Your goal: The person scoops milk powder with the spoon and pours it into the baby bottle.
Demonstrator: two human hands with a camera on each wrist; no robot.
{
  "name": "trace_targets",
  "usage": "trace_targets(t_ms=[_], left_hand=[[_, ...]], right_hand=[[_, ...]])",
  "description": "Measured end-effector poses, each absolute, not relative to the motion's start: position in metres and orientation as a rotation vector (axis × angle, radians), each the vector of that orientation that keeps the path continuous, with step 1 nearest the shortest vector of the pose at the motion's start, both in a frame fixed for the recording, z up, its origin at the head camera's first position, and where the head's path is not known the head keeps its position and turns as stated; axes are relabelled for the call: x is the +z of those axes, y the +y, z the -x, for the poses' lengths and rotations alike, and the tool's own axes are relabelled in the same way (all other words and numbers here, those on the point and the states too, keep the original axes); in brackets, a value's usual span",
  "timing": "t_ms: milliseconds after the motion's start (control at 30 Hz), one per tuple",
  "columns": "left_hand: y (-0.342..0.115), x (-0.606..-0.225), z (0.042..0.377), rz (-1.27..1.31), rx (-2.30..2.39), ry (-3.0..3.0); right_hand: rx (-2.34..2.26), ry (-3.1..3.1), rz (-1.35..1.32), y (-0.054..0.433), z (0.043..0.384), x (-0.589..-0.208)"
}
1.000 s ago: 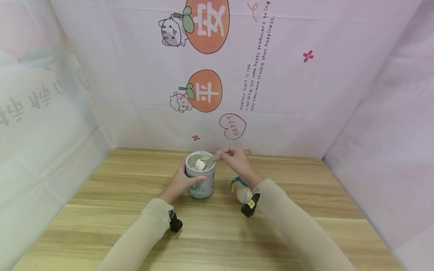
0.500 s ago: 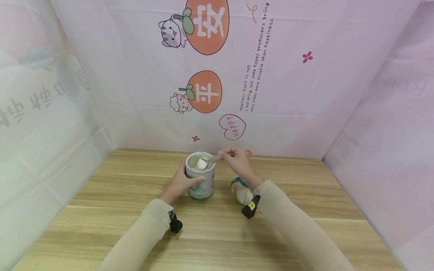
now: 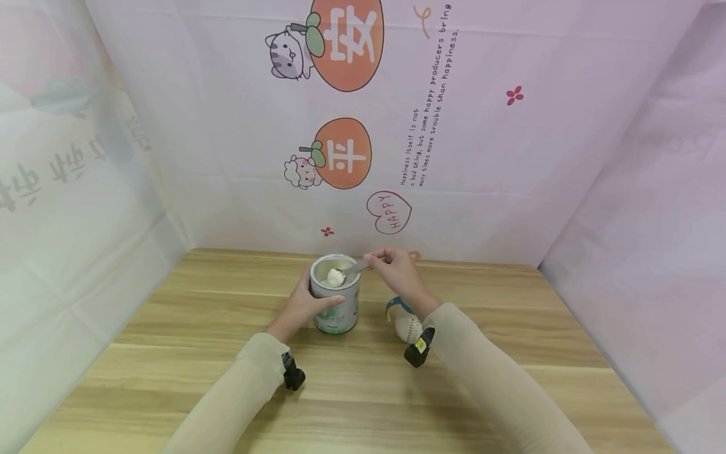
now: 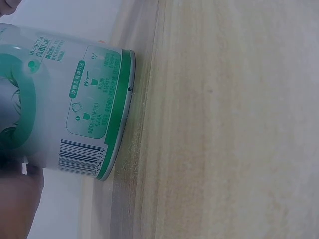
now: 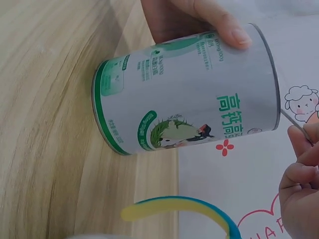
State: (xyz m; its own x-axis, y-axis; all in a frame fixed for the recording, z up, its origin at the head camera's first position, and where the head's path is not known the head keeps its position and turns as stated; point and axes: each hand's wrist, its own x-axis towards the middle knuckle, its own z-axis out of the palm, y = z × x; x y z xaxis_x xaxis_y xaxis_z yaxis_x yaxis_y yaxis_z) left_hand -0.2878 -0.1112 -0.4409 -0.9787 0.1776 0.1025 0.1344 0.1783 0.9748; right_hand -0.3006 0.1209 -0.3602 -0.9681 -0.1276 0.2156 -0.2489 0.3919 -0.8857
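Observation:
A white and green milk powder can (image 3: 337,312) stands upright on the wooden table, its top open. My left hand (image 3: 300,304) grips its left side, with the thumb across the front; the other fingers are mostly hidden behind it. At the can's mouth, my right hand (image 3: 394,268) pinches the handle of a metal spoon (image 3: 356,267). A rounded heap of white powder (image 3: 336,277) sits on the spoon's bowl, inside the rim. From the right wrist view, the can (image 5: 199,94) shows its printed front, and only a bit of the spoon handle (image 5: 294,119) appears past the rim.
Right of the can, under my right wrist, is a white rounded object (image 3: 407,328) with dotted markings and a blue and yellow strap (image 3: 391,306). Fine specks of powder (image 4: 134,154) lie by the can's base. Printed cloth (image 3: 482,208) walls the table's back and sides.
The spoon with its powder shifts slightly right, then slightly back left and lower over the can's mouth. My left hand and the can stay in place.

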Motion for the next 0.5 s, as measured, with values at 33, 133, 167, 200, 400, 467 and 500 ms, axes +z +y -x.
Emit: trace_targets(t_ms=[33,133,167,200,400,467,500], left_hand=[[-0.1111,-0.4408,0.2877,-0.314,1.966,2.386],[-0.1107,-0.4406,0.2879,-0.314,1.957,2.398],[-0.1105,-0.4405,0.2879,-0.313,1.952,2.403],[-0.1104,-0.4405,0.2879,-0.313,1.949,2.406],[-0.1101,-0.441,0.2884,-0.318,1.943,2.41],[-0.1102,-0.4412,0.2889,-0.318,1.942,2.411],[-0.1103,-0.4411,0.2887,-0.315,1.941,2.413]], right_hand=[[1.64,-2.524,-0.338,0.1207,0.3004,-0.3601],[1.653,-2.515,-0.328,0.12,0.3009,-0.3606],[1.653,-2.513,-0.323,0.12,0.301,-0.3608],[1.655,-2.508,-0.323,0.12,0.3012,-0.3612],[1.669,-2.473,-0.331,0.1208,0.3018,-0.3621],[1.668,-2.471,-0.33,0.1211,0.3018,-0.3618],[1.669,-2.473,-0.328,0.1214,0.3016,-0.3614]])
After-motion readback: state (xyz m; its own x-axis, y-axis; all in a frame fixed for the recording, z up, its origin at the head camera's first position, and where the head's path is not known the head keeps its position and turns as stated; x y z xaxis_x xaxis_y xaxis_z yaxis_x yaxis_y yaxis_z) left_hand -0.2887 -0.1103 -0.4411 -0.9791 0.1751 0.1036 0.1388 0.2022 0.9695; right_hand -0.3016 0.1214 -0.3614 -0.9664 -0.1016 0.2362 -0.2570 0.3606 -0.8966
